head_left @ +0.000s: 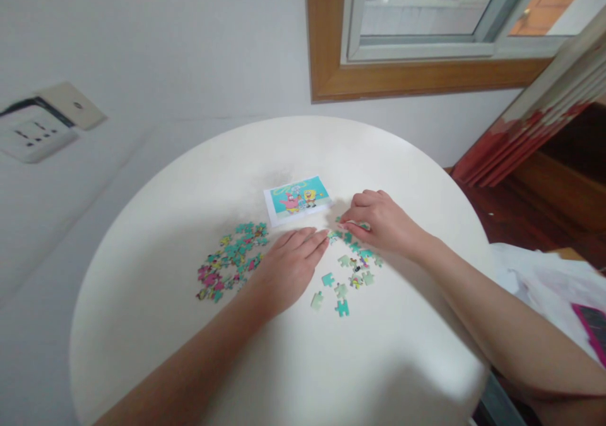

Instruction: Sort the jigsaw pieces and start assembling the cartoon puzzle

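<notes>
My left hand lies flat with fingers stretched out, its fingertips touching a pale puzzle piece on the table. Opposite it, my right hand is closed in a pinch at a small puzzle piece, mostly hidden by the fingers. Teal puzzle pieces run beneath and beside the right hand. Closer to me are several loose pieces, among them a teal piece and a pale green piece. Just beyond both hands lies a reference picture of cartoon figures.
A larger heap of mixed puzzle pieces spreads left of my left hand on the round white table. The wall with a socket and a window borders the far side. White papers lie beyond the table's right edge.
</notes>
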Demonstrator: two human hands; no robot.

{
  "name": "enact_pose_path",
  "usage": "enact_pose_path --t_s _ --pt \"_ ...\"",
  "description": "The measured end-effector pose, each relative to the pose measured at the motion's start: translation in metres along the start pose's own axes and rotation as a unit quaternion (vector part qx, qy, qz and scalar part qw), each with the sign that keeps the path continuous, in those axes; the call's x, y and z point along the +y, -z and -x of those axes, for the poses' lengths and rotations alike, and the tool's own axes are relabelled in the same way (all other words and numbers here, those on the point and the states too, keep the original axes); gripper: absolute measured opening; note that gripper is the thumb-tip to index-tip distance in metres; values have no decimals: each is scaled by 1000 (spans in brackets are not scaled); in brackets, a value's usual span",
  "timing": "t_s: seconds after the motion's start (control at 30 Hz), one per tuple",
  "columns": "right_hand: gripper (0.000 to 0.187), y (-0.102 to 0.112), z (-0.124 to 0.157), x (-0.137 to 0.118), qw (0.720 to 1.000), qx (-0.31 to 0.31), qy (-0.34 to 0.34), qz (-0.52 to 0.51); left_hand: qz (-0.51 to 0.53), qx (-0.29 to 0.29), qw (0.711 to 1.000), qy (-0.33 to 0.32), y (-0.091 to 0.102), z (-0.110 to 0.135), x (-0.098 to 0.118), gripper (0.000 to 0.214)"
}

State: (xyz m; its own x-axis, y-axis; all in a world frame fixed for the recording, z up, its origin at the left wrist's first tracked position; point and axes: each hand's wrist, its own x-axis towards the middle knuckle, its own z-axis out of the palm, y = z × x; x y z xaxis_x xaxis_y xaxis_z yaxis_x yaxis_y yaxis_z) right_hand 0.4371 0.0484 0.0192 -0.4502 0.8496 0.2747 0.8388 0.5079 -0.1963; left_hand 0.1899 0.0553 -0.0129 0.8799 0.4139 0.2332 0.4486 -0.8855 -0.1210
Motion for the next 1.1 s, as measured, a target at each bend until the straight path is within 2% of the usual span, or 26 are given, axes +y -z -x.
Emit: enact_pose_path --t_s 0.17,0.37,0.73,1.1 --pt "25 -8 2 16 995 -20 51 -87 4 -10 1000 -7 -2 1 -2 46" --pt "19 -15 -1 16 994 -36 19 -100 4 -18 1000 -12 -4 2 -3 47" --pt "13 -17 -1 14 994 -39 13 -101 2 -9 1000 -14 -4 2 -3 47" --pt "11 -19 -3 8 992 -24 4 -124 109 -14 994 21 -3 0 -10 47"
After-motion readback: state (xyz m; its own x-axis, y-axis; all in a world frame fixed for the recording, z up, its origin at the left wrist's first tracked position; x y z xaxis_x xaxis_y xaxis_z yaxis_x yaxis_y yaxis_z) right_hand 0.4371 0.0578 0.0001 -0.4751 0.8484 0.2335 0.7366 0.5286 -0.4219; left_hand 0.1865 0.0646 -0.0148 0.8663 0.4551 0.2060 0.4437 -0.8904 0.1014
